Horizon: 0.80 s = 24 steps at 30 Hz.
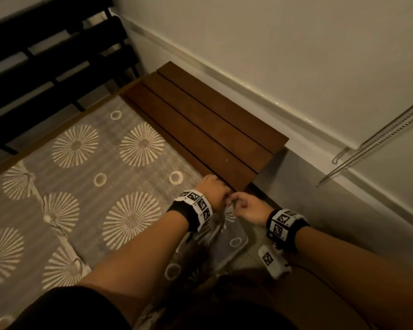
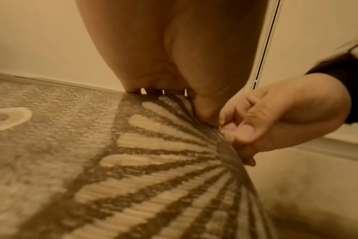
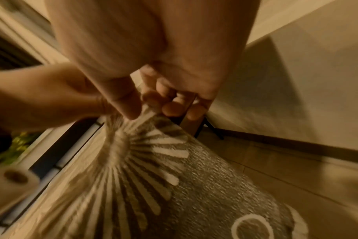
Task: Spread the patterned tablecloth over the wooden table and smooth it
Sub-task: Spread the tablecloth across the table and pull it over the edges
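A grey tablecloth (image 1: pixel 86 177) with cream sunburst and ring motifs covers the left part of the slatted wooden table (image 1: pixel 200 125); the right end of the table is bare. Its near right edge hangs off the table front (image 1: pixel 224 244). My left hand (image 1: pixel 215 191) grips that edge at the table's front rim, thumb pressing the cloth (image 2: pixel 164 153). My right hand (image 1: pixel 244 206) sits right beside it and pinches the same edge between thumb and fingertips (image 3: pixel 151 105), seen also in the left wrist view (image 2: pixel 262 122). The cloth (image 3: pixel 174 177) bunches into folds at the pinch.
A white wall with a baseboard (image 1: pixel 260 91) runs close behind the table's right end. A dark slatted bench or chair (image 1: pixel 45 51) stands beyond the far left side. A beaded cord (image 1: pixel 367 144) hangs at the right. Tiled floor (image 1: pixel 284 172) lies beyond the table's right end.
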Tool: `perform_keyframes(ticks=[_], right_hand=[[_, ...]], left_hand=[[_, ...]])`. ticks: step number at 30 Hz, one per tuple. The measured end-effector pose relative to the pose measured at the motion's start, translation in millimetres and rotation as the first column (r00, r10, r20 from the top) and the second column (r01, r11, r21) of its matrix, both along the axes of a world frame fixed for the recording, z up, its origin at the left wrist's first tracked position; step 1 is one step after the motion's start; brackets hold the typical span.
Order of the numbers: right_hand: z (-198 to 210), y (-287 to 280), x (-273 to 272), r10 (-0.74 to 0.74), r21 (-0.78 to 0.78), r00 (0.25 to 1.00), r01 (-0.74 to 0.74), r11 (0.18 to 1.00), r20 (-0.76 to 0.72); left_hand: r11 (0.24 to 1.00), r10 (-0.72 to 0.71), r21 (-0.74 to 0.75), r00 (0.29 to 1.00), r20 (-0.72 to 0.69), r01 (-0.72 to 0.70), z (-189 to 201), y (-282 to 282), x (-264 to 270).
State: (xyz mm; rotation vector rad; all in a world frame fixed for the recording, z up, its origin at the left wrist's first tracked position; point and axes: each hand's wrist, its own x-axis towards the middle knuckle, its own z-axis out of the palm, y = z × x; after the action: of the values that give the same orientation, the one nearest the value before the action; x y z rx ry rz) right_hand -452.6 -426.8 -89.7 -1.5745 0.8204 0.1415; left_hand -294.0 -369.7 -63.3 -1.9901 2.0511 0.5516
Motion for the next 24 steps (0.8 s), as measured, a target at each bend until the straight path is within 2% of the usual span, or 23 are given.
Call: perform_keyframes(ticks=[2,5,7,9,10,11,13,14,17,19,20,21,23,24], right_hand=[[1.1,2.4,3.3,0.072,-0.081,0.997,-0.072,0.994,-0.003],[2.4,-0.4,0.5,0.138,-0.234,0.987,-0.153,0.96,-0.08],[2.3,-5.9,-7.6,0.141,-0.185,0.988,-0.152,0.971,-0.069],[1.1,-9.3,-18.0,0.231,-0.073,0.961,-0.244,0.967,-0.155],[-1.7,-8.6,-24.2,0.336,-0.052,0.898,-0.364,0.93,-0.284],[-6.6,-7.2,-31.6,0.436,-0.05,0.787,-0.505,0.861,-0.436],[-20.4,-3.1,-51.4,0.481,-0.032,0.52,-0.702,0.711,-0.706],[-28.5,-1.4,-62.4,0.46,-0.026,0.438,-0.746,0.665,-0.772],[-47.8,-3.1,-89.9,0.351,-0.074,0.315,-0.827,0.557,-0.882],[-47.3,-5.8,-93.4,0.274,-0.104,0.273,-0.857,0.506,-0.922],[-42.7,-7.4,-89.6,0.264,-0.118,0.278,-0.861,0.494,-0.924],[-39.0,-9.7,-82.6,0.264,-0.176,0.34,-0.851,0.494,-0.902],[-27.8,-14.2,-62.1,0.268,-0.38,0.575,-0.758,0.53,-0.773],[-20.2,-15.6,-50.1,0.27,-0.512,0.691,-0.695,0.505,-0.671]], left_hand=[[1.0,0.0,-0.027,0.995,-0.096,-0.002,5.3,-2.8,0.9],[0.999,0.052,0.021,0.974,-0.222,-0.049,12.6,-2.9,1.6],[0.996,0.082,0.045,0.969,-0.233,-0.074,16.3,-0.6,2.9],[0.996,0.073,0.055,0.98,-0.183,-0.064,17.9,0.4,4.6],[0.997,0.064,0.061,0.984,-0.164,-0.055,17.2,0.2,5.2],[0.997,0.054,0.067,0.987,-0.151,-0.045,16.4,-0.5,5.7],[0.998,0.045,0.06,0.989,-0.141,-0.037,13.4,-1.5,5.0],[0.998,0.044,0.039,0.99,-0.137,-0.039,12.0,-1.4,4.1],[0.998,0.041,-0.032,0.992,-0.121,-0.045,7.7,0.5,1.0],[0.994,0.055,-0.087,0.989,-0.137,-0.068,4.1,2.6,-0.7],[0.99,0.076,-0.109,0.985,-0.152,-0.093,4.5,3.5,-1.2],[0.985,0.103,-0.122,0.981,-0.167,-0.124,6.1,4.6,-0.4],[0.975,0.151,-0.135,0.973,-0.176,-0.175,9.7,6.5,4.8],[0.972,0.171,-0.134,0.97,-0.171,-0.195,10.4,8.1,9.0]])
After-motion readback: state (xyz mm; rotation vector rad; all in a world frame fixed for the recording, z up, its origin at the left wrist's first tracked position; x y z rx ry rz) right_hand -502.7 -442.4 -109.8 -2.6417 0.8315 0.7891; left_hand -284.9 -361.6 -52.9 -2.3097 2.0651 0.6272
